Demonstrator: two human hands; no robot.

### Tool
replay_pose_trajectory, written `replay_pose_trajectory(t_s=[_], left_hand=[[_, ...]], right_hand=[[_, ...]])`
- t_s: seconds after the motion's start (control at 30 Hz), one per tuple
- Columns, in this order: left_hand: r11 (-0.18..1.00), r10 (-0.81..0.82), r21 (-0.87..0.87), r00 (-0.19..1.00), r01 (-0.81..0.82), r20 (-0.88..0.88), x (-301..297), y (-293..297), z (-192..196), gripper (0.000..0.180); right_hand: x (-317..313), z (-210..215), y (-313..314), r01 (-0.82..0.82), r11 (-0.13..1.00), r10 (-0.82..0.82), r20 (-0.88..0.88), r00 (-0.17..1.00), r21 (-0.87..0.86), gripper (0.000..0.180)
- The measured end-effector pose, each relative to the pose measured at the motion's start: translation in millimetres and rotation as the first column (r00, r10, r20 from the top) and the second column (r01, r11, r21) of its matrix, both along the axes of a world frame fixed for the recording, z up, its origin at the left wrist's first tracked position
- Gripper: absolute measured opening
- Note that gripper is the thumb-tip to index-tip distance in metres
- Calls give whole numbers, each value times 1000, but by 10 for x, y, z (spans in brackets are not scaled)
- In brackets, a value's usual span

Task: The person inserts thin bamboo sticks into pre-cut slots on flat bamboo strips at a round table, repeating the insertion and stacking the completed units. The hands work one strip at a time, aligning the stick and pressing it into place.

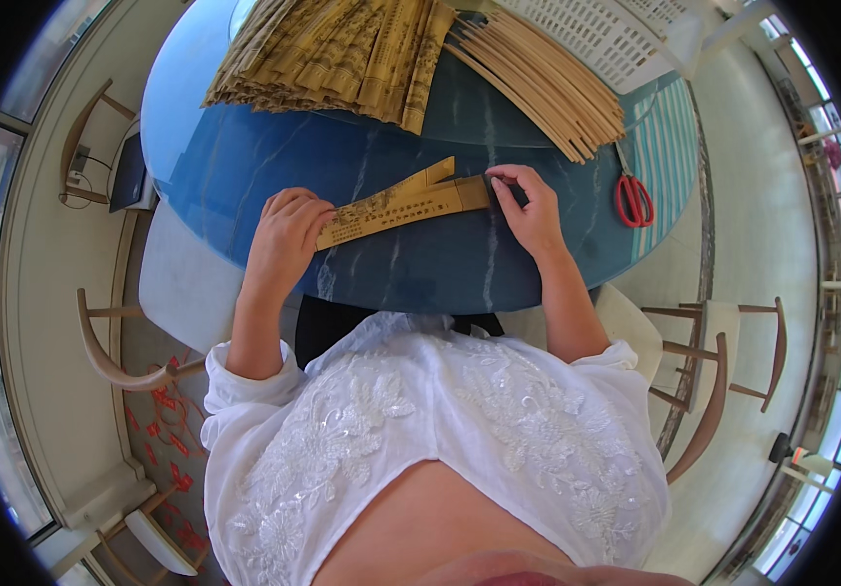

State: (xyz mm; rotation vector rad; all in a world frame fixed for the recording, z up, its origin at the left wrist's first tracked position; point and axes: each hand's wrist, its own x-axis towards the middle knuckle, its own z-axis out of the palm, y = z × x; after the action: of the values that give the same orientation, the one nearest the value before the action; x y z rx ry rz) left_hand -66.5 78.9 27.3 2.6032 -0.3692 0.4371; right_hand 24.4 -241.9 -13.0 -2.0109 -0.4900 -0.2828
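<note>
Head-worn fisheye looks steeply down, close over the round blue table (245, 156).

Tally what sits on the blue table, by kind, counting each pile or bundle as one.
Folded paper fan under both hands: 1
Pile of printed fan papers: 1
Bundle of bamboo ribs: 1
Red scissors: 1
White plastic basket: 1
Total: 5

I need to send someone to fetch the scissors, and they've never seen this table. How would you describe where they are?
Start at the round blue marble-patterned table. The red-handled scissors lie near its right edge, just below the fanned bundle of plain wooden sticks and past the right hand. They are the only red thing on the tabletop; everything else on it is tan or white.
</note>
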Motion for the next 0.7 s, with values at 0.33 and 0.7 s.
replay_pose_trajectory(t_s=[0.33, 0.7], left_hand=[[987, -72, -154, 989, 51, -132, -43, 188, 24, 13], [934, -156, -349, 966, 76, -207, -90, 255, 40, 15]], right_hand=[[292, 159, -353, 510, 791, -291, 526, 799, -337, 22], [509, -9, -628, 591, 656, -307, 549, 777, -469, 20]])
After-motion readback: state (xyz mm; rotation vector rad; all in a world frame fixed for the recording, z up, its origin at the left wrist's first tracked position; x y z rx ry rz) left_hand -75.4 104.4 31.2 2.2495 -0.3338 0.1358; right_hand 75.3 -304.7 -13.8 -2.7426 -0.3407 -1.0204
